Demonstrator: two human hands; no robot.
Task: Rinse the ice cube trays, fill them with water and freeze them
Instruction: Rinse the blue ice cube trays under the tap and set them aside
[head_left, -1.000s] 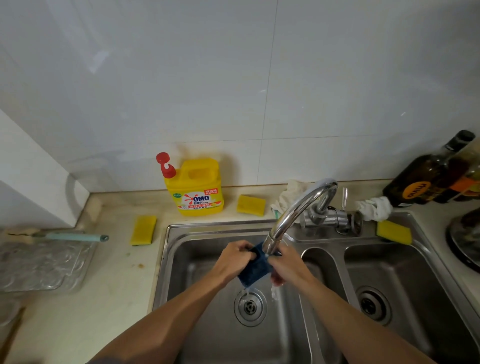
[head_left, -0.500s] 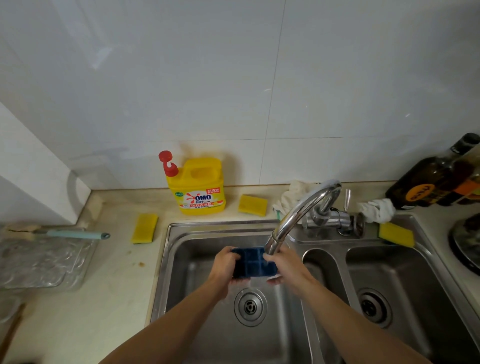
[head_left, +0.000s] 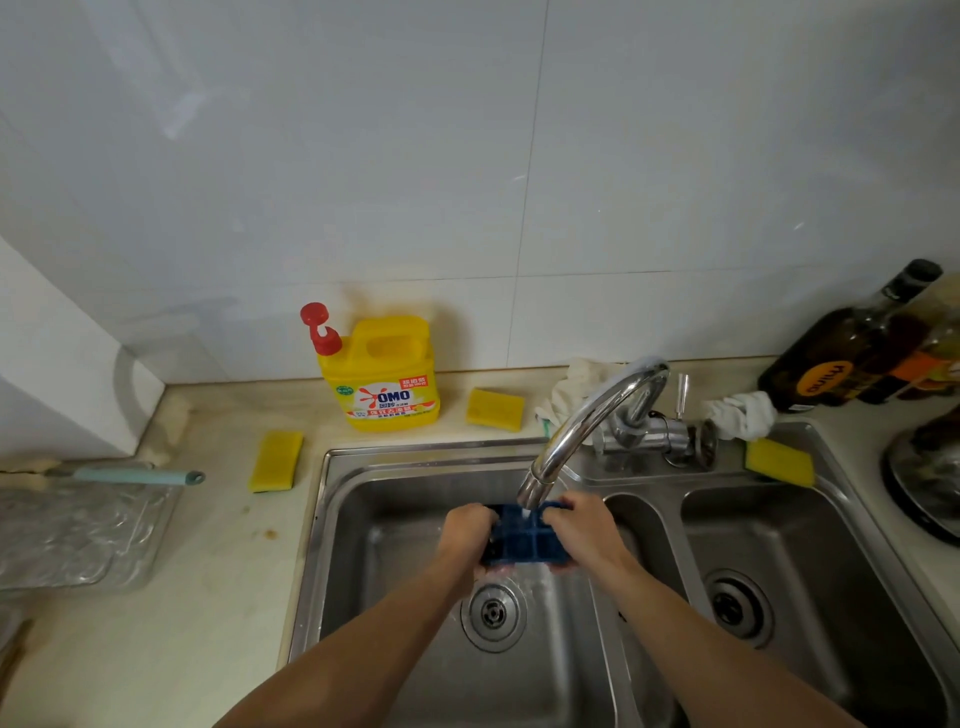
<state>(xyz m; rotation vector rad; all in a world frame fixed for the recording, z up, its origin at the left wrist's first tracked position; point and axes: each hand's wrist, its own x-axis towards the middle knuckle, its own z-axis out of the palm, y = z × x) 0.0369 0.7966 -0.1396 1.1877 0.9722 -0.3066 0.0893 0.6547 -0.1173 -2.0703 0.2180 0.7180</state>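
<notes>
Presently, the blue ice cube tray is held at lower centre of the frame, over the left basin of the sink, directly beneath the faucet spout. Its left end is gripped by the left hand and its right end by the right hand, each curled round its edge. The tray is judged light, probably flexible, and slippery when wet; it should be supported at both short ends and kept level once filled.
</notes>
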